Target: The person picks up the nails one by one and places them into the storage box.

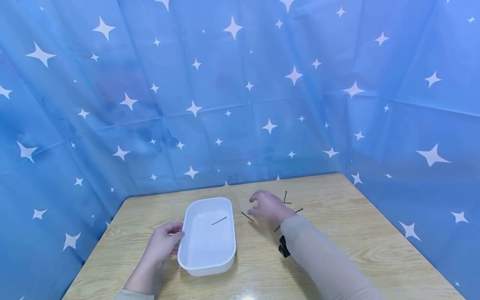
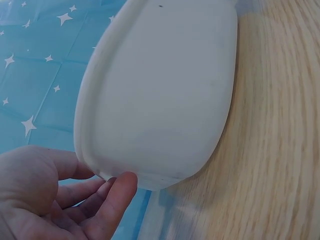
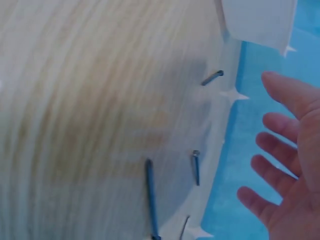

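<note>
A white plastic tray [image 1: 206, 246] stands on the table with one dark nail [image 1: 219, 221] inside it. My left hand [image 1: 163, 241] grips the tray's left side, fingers and thumb at the rim; in the left wrist view that hand [image 2: 85, 200] is at the tray's lower edge. Over the table right of the tray, my right hand [image 1: 268, 206] holds nothing, its fingers spread and slightly bent. Just below its fingertips lies a nail [image 1: 247, 216]. Other nails [image 1: 286, 196] lie beyond it, and one [image 1: 277, 228] is partly hidden by the wrist.
The wooden table [image 1: 375, 250] ends at a blue curtain [image 1: 240, 83] with white stars, which hangs behind and at both sides. A black strap piece [image 1: 283, 246] shows below the right sleeve [image 1: 322, 258].
</note>
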The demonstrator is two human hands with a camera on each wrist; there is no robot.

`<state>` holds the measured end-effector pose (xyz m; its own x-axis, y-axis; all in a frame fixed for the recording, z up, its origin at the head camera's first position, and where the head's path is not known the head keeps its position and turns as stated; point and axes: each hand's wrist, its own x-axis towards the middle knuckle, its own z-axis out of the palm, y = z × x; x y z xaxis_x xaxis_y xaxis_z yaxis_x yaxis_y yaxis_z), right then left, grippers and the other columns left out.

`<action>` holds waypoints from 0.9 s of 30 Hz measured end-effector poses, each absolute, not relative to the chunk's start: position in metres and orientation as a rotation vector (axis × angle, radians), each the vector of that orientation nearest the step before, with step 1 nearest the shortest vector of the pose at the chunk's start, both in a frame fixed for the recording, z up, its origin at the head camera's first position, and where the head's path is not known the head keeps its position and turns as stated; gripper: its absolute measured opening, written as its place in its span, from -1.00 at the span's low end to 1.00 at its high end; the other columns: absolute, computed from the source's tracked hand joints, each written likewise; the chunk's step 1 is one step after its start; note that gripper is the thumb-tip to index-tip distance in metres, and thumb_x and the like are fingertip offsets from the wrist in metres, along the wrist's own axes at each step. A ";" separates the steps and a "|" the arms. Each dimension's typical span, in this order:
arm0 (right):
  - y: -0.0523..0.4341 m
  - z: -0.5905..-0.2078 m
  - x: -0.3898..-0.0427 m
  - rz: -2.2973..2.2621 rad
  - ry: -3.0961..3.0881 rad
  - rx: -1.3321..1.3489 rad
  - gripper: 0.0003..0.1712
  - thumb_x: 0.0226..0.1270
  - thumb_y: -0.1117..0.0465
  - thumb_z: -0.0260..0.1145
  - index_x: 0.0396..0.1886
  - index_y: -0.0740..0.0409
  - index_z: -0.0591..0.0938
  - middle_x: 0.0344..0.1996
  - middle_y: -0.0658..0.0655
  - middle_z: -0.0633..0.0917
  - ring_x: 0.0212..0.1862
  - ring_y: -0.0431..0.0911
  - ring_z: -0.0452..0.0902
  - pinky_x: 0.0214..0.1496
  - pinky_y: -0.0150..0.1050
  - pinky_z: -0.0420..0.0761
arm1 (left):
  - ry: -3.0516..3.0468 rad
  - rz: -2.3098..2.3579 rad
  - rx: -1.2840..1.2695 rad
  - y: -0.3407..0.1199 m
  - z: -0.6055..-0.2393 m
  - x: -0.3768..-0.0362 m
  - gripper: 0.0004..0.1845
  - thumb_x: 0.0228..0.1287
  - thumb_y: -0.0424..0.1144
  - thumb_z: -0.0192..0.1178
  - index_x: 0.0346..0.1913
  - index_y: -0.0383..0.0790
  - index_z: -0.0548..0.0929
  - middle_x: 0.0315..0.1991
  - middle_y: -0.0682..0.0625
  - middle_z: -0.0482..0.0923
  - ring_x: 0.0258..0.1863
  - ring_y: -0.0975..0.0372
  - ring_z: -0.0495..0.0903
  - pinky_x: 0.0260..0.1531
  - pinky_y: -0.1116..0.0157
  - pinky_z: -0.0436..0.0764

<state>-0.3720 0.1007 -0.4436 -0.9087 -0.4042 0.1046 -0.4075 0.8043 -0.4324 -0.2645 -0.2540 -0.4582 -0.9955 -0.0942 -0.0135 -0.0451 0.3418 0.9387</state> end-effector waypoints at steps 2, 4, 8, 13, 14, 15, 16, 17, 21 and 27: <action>0.102 -0.448 -0.373 0.727 -2.986 0.676 -0.50 0.32 -0.01 0.47 0.15 0.16 0.70 0.20 0.12 0.62 0.27 0.07 0.50 0.32 0.01 0.54 | -2.540 -1.772 0.134 -0.254 -0.459 -0.265 -0.62 0.39 -0.39 0.21 0.22 -0.42 0.61 -0.02 -0.23 0.59 -0.26 0.07 0.70 -0.44 0.08 0.80; 0.102 -0.454 -0.374 0.708 -2.988 0.697 -0.49 0.31 0.00 0.48 0.14 0.19 0.70 0.19 0.14 0.63 0.27 0.09 0.49 0.34 0.03 0.52 | -2.539 -1.778 0.136 -0.254 -0.460 -0.265 -0.62 0.39 -0.39 0.21 0.22 -0.42 0.61 -0.02 -0.23 0.59 -0.26 0.07 0.70 -0.43 0.08 0.80; 0.103 -0.462 -0.376 0.680 -3.003 0.722 -0.51 0.28 0.03 0.50 0.11 0.20 0.71 0.17 0.16 0.64 0.27 0.10 0.49 0.36 0.04 0.51 | -2.533 -1.783 0.133 -0.254 -0.461 -0.265 -0.61 0.38 -0.38 0.22 0.23 -0.42 0.61 -0.01 -0.23 0.59 -0.25 0.07 0.70 -0.43 0.07 0.80; 0.102 -0.465 -0.373 0.653 -3.024 0.723 -0.55 0.28 0.05 0.51 0.07 0.20 0.73 0.14 0.15 0.65 0.23 0.09 0.52 0.33 0.01 0.53 | -2.531 -1.781 0.135 -0.254 -0.461 -0.265 -0.61 0.38 -0.39 0.21 0.23 -0.43 0.61 -0.02 -0.23 0.59 -0.25 0.07 0.70 -0.43 0.07 0.80; 0.102 -0.465 -0.373 0.645 -3.023 0.724 -0.56 0.27 0.05 0.51 0.06 0.20 0.73 0.13 0.15 0.65 0.23 0.10 0.52 0.32 0.02 0.54 | -2.532 -1.780 0.135 -0.254 -0.461 -0.265 -0.61 0.38 -0.39 0.21 0.23 -0.43 0.61 -0.02 -0.23 0.59 -0.26 0.07 0.70 -0.43 0.07 0.80; 0.102 -0.466 -0.372 0.639 -3.026 0.715 -0.56 0.27 0.05 0.51 0.06 0.19 0.73 0.13 0.14 0.65 0.23 0.09 0.52 0.33 0.00 0.54 | -2.532 -1.781 0.136 -0.254 -0.461 -0.265 -0.61 0.38 -0.39 0.21 0.23 -0.43 0.60 -0.02 -0.23 0.59 -0.26 0.07 0.70 -0.43 0.07 0.80; 0.101 -0.466 -0.371 0.632 -3.029 0.708 -0.57 0.27 0.05 0.52 0.05 0.18 0.74 0.13 0.14 0.66 0.23 0.08 0.53 0.32 -0.01 0.54 | -2.533 -1.780 0.137 -0.254 -0.460 -0.265 -0.61 0.38 -0.39 0.21 0.23 -0.43 0.60 -0.02 -0.23 0.59 -0.26 0.07 0.70 -0.43 0.07 0.80; 0.101 -0.466 -0.371 0.626 -3.032 0.704 -0.57 0.27 0.05 0.52 0.05 0.17 0.74 0.12 0.13 0.66 0.23 0.08 0.53 0.32 -0.02 0.54 | -2.534 -1.778 0.136 -0.253 -0.460 -0.265 -0.61 0.39 -0.39 0.21 0.23 -0.43 0.60 -0.02 -0.23 0.59 -0.26 0.07 0.70 -0.43 0.07 0.80; 0.099 -0.468 -0.370 0.623 -3.032 0.700 -0.61 0.25 0.07 0.52 0.01 0.15 0.76 0.10 0.12 0.67 0.21 0.08 0.54 0.30 -0.01 0.55 | -2.534 -1.778 0.135 -0.253 -0.459 -0.265 -0.62 0.39 -0.39 0.20 0.22 -0.43 0.61 -0.02 -0.24 0.58 -0.26 0.07 0.70 -0.43 0.07 0.80; 0.096 -0.475 -0.374 0.561 -3.003 0.735 -0.78 0.24 0.06 0.52 -0.19 0.04 0.78 0.00 0.07 0.69 0.13 0.04 0.57 0.24 -0.02 0.59 | -2.538 -1.775 0.131 -0.253 -0.458 -0.264 -0.62 0.39 -0.39 0.20 0.22 -0.43 0.61 -0.02 -0.24 0.59 -0.25 0.05 0.71 -0.44 0.08 0.80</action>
